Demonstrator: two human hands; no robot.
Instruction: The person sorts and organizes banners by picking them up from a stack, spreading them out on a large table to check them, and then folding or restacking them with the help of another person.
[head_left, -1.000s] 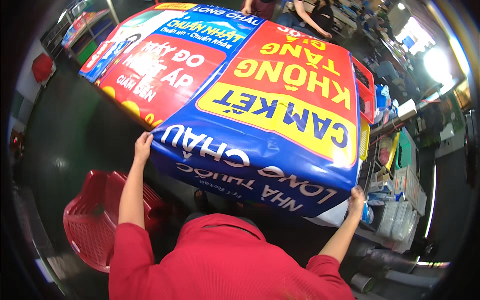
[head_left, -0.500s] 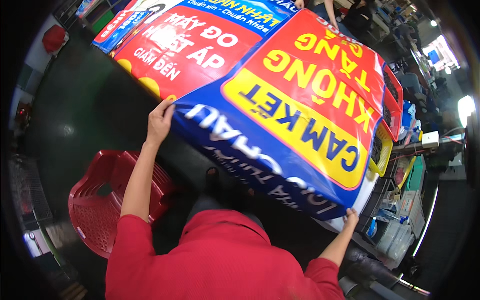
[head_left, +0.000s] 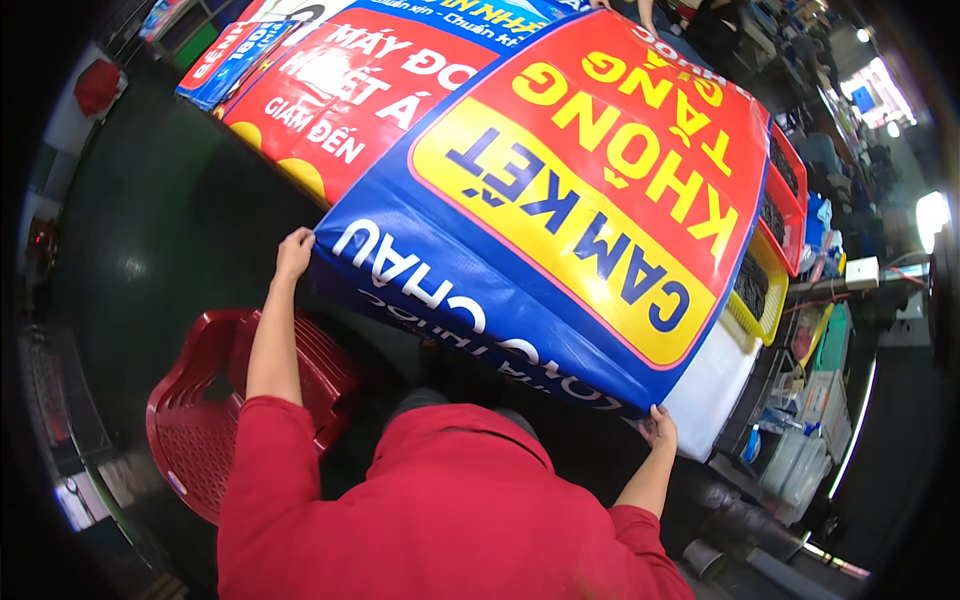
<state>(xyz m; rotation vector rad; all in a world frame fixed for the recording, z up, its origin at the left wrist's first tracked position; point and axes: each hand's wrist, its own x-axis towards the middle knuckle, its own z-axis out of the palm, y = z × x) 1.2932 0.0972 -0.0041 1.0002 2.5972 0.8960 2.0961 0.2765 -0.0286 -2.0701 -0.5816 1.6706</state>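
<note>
Pinching the printed sheet (head_left: 590, 190), spread forward and away, by two near corners in closed left hand (head_left: 294, 252) and closed right hand (head_left: 659, 429), equally close to both!

Printed sheet (head_left: 545, 258): was white-, yellow- and blue-lettered, with blue border (head_left: 400, 215), red panel (head_left: 625, 105), yellow band (head_left: 540, 257). Chair (head_left: 200, 440): was dark red, lattice-patterned. Shirt (head_left: 450, 500): was solid red. Basket (head_left: 776, 316): was yellow.

I see the banner (head_left: 590, 190) directly before me, with another sheet (head_left: 350, 110) to its left. On the floor at my near left stands a chair (head_left: 205, 435); baskets (head_left: 774, 314) line the banner's right edge, and containers (head_left: 795, 465) lie farther right, nearer me.
</note>
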